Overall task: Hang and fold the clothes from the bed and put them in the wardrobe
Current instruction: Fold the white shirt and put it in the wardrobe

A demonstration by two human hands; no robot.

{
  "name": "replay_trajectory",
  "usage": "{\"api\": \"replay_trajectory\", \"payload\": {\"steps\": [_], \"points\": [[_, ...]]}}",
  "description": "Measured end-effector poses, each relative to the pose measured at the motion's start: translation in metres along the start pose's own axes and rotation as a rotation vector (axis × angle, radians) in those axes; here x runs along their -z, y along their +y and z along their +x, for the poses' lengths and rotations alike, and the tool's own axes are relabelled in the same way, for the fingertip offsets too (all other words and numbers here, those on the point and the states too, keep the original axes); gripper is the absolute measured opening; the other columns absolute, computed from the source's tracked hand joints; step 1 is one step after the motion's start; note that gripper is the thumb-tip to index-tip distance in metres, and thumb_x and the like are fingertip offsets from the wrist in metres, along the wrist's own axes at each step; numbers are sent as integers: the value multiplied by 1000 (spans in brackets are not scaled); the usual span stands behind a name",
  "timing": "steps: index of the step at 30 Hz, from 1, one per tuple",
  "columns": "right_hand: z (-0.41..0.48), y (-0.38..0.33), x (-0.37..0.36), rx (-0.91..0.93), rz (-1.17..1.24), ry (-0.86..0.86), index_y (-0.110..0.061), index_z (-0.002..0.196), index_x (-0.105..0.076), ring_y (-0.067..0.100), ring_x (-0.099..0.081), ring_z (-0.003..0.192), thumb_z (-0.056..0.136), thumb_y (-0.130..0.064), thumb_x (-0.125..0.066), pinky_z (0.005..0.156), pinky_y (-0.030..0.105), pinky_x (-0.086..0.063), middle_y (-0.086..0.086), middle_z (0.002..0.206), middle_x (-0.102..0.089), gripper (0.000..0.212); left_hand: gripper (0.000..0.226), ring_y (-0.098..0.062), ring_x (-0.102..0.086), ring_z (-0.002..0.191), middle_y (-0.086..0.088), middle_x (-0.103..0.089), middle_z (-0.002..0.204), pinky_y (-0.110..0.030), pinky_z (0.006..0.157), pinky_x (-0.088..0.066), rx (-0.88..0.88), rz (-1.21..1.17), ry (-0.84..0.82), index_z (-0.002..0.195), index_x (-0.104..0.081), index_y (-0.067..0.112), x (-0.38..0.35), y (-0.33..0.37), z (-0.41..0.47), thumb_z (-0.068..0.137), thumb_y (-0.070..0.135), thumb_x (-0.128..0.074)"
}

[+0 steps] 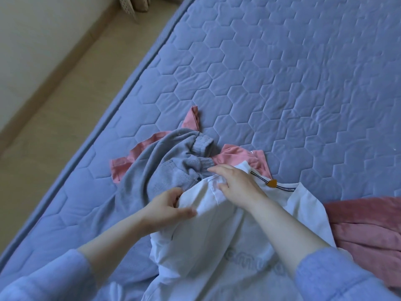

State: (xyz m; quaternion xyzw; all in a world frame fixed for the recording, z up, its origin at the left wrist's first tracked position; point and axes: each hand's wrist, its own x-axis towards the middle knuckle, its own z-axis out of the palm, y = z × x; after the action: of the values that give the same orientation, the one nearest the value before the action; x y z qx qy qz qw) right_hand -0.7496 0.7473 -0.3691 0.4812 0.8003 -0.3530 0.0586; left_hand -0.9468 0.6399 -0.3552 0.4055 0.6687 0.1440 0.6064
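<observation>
Hands: left hand [171, 206] grips a bunched fold at the left edge of the shirt [217, 246], fingers curled under, thumb on top. Right hand [237, 182] curves over the cloth just below the collar, thumb and fingers pinching a raised crease.

Shirt lies on the bed [282, 72] close to the person, collar at the far end, rumpled, its upper left over the grey top [156, 166].

Step in hand (judged): freeing and flattening the shirt for a fold or a hanger. To do it well:
- lift the shirt clear of the grey top first, so the two do not drag together;
- hold the collar in place with the right hand and draw the left fold outward;
- smooth from collar to hem before any fold.

Materials, left to right from the shirt:
- Pink top [121, 168], upper left: thin, smooth, pinned under the grey top, corners poking out.
- Grey top: thicker knit, ribbed cuffs, heaped.
- Shirt: white, thin, crisp creases; faint raised lettering on the chest, unreadable.
- Tag [272, 183], orange, on striped neck tape, just right of the right hand.
- Plush piece [368, 224], right, touching the shirt: dusty rose, velvety, soft folds.
- Bed cover: lavender, quilted in hexagons.
</observation>
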Motion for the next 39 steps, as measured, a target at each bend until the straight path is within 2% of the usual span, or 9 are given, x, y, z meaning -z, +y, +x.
{"api": "replay_trajectory", "payload": {"steps": [6, 12, 16, 20, 24, 27, 30, 36, 39], "points": [[6, -11, 6, -19, -105, 6, -20, 99, -66, 23, -59, 100, 93, -24, -56, 74, 31, -39, -2, 107, -60, 12, 43, -14, -63, 88, 5, -66, 95, -25, 75, -52, -15, 138, -2, 105, -55, 27, 25, 4, -11, 65, 31, -71], [19, -27, 20, -35, -119, 323, -9, 93, -63, 29, -57, 92, 99, -27, -50, 61, 30, -13, 7, 100, -58, 24, 26, -15, -53, 78, 4, -59, 87, -28, 62, -42, -126, 464, 257, 102, -50, 23, 62, 1, -6, 79, 13, -56], [33, -35, 11, -115, 2, 226, -6, 108, -63, 32, -55, 105, 97, -15, -54, 81, 33, -35, 13, 113, -56, 18, 8, -30, -54, 79, -9, -63, 87, -37, 64, -42, -104, 610, 462, 92, -54, 11, 83, -16, 6, 91, 18, -51], [28, -45, -6, -152, 70, 156, -12, 133, -50, 26, -47, 121, 93, -11, -56, 92, 29, -33, 9, 133, -46, 40, 19, -20, -56, 72, 3, -60, 77, -32, 60, -42, 71, 396, 403, 78, -55, 20, 89, -42, 4, 85, 36, -63], [20, -56, -21, -203, 37, 273, -13, 108, -60, 28, -58, 97, 91, -15, -56, 77, 35, -45, 7, 106, -61, 17, 28, -15, -56, 69, 0, -62, 81, -27, 55, -42, 167, 234, 355, 85, -58, 19, 95, -66, -3, 68, 32, -77], [14, -66, -29, -216, 106, 246, -12, 98, -62, 28, -62, 87, 91, -16, -55, 73, 36, -48, 3, 83, -66, 11, 19, -18, -56, 61, -6, -64, 79, -23, 48, -40, 200, 65, 515, 84, -57, 18, 101, -79, -6, 75, 15, -74], [11, -77, -40, -215, 126, 252, -12, 98, -63, 30, -62, 87, 91, -16, -55, 74, 36, -48, 5, 85, -69, 11, 23, -18, -56, 63, -3, -63, 76, -26, 49, -39, 185, 47, 635, 87, -56, 13, 104, -84, -9, 78, 22, -75], [22, -91, -51, -290, 94, 283, -13, 117, -61, 29, -62, 101, 93, -23, -56, 81, 33, -47, 8, 103, -70, 26, 34, -21, -62, 63, -7, -71, 69, -36, 71, -55, 288, -145, 470, 80, -68, 0, 88, -90, -5, 83, 34, -73], [28, -95, -55, -267, 86, 258, -16, 123, -61, 27, -60, 103, 93, -22, -56, 83, 33, -46, 8, 106, -69, 31, 36, -29, -67, 70, -15, -71, 73, -39, 76, -55, 320, -117, 444, 68, -58, 5, 82, -89, -1, 83, 34, -73]]}}
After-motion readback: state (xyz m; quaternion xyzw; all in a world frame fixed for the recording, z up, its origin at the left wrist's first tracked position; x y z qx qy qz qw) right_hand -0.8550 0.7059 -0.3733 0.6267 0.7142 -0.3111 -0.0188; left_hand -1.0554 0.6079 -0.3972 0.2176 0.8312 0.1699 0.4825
